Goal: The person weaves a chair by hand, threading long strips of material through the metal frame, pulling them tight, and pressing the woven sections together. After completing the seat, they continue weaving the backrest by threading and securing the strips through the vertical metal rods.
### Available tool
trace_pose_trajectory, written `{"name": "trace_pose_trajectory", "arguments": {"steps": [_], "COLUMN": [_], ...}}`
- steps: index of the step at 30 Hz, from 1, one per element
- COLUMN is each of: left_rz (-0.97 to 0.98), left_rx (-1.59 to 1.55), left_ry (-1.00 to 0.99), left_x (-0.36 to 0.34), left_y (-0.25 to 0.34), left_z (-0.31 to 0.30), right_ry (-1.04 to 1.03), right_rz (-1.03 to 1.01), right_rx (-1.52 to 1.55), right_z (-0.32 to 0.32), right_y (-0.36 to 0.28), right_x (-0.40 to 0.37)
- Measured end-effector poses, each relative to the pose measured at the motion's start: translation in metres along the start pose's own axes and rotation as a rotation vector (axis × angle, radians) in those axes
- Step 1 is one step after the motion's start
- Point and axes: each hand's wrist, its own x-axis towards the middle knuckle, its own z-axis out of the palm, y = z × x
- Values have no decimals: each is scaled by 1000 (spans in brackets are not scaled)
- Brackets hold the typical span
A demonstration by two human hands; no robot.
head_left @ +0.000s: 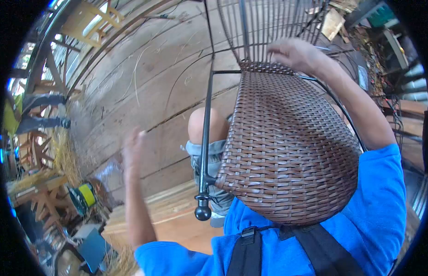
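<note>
A brown woven chair seat or back (287, 147) on a black metal frame (207, 124) leans against my chest, its rounded end near my body. Long unwoven strands (269, 27) spread out from its far edge. My right hand (294, 54) is over the row where the weave meets the strands, its fingers bent; whether it grips a strand is hidden. Away from the chair, to the left, my left hand (135, 142) is raised over the floor and blurred by motion, so its fingers cannot be made out.
Loose strands lie on the plank floor (154, 78). A wooden chair (87, 23) is at the upper left, with a person's legs (43, 112) below it. A green and yellow roll (85, 198) stands at the lower left. Scrap wood (332, 24) lies at the upper right.
</note>
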Motion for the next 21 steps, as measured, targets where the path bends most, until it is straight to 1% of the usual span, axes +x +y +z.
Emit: {"name": "trace_pose_trajectory", "arguments": {"steps": [1,2,3,4,6,8,10,12,13,14,15,16,17,18,20,21], "left_rz": [151,191,229,295,419,526,619,378,241,459,448,436,476,514,656,624], "left_rx": [76,-49,-171,-180,-226,-234,-174,-61,4,55,-11,-73,-96,-122,-103,-105], "left_ry": [-52,-51,-53,-26,3,9,6,-396,-595,-326,-263,-206,-163,-117,-57,32], "left_x": [18,29,40,57,91,124,145,148,145,138,125,106,82,56,11,-7], "left_y": [31,69,103,128,175,212,229,241,240,227,229,238,249,261,273,270], "left_z": [28,50,67,81,111,139,167,158,152,151,130,99,66,31,-33,-59], "right_ry": [-85,-79,-104,-129,-131,-129,-114,-60,-116,-172,-228,-177,-128,-190,-141,-124], "right_rz": [30,-4,20,48,236,381,355,316,337,349,360,305,249,299,291,285], "right_rx": [49,16,12,9,50,94,128,162,136,108,86,43,2,-21,39,211], "right_z": [-18,-21,-30,-42,-61,-73,-71,-71,-69,-70,-67,-56,-43,-36,-20,5], "right_y": [-25,-27,-29,-32,-35,-36,-35,-30,-28,-24,-19,-10,-3,-10,-33,-30], "right_x": [-20,-40,-61,-80,-112,-132,-146,-150,-145,-132,-115,-93,-67,-31,34,70]}}
